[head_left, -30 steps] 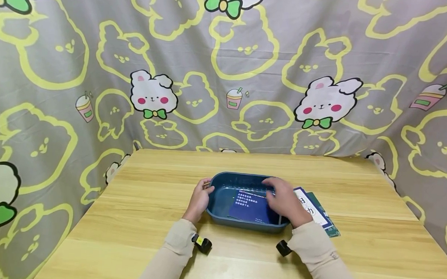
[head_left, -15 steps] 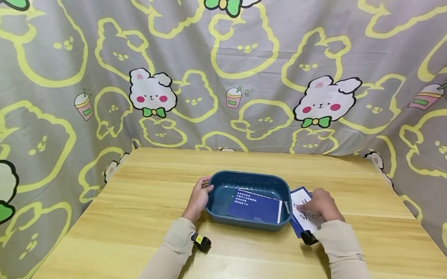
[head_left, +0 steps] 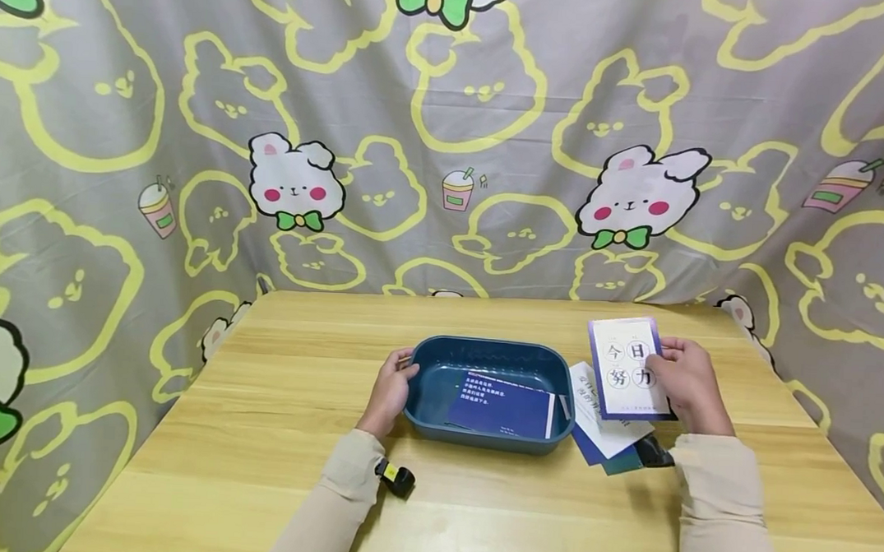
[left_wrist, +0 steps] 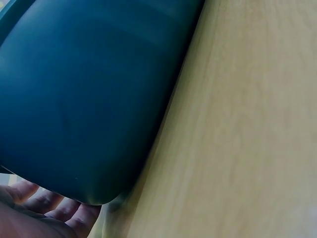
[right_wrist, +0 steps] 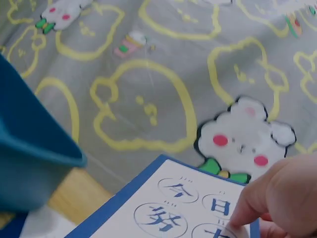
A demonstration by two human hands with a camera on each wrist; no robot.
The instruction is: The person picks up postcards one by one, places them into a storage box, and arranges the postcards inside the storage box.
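Note:
My right hand (head_left: 692,387) pinches a white card with a blue border and large characters (head_left: 621,368), its thumb on the printed face. This card is raised over a loose pile of cards (head_left: 613,440) just right of a dark blue plastic basin (head_left: 479,444). At the basin's left end, my left hand (head_left: 388,393) grips the rim, thumb at the edge and fingers outside. The left wrist view shows those fingers (left_wrist: 64,210) against the outer wall. Inside the basin lies a dark blue card with white writing (head_left: 506,406).
Everything stands on a light wooden table (head_left: 319,369). A grey curtain with yellow outlines and white rabbits (head_left: 388,142) hangs behind and at both sides. The basin's raised wall (right_wrist: 34,168) is close to the held card in the right wrist view.
My right hand has gone from over the basin to the pile at the right and lifted a card from it. Another white card now shows beneath. The left hand stays at the basin.

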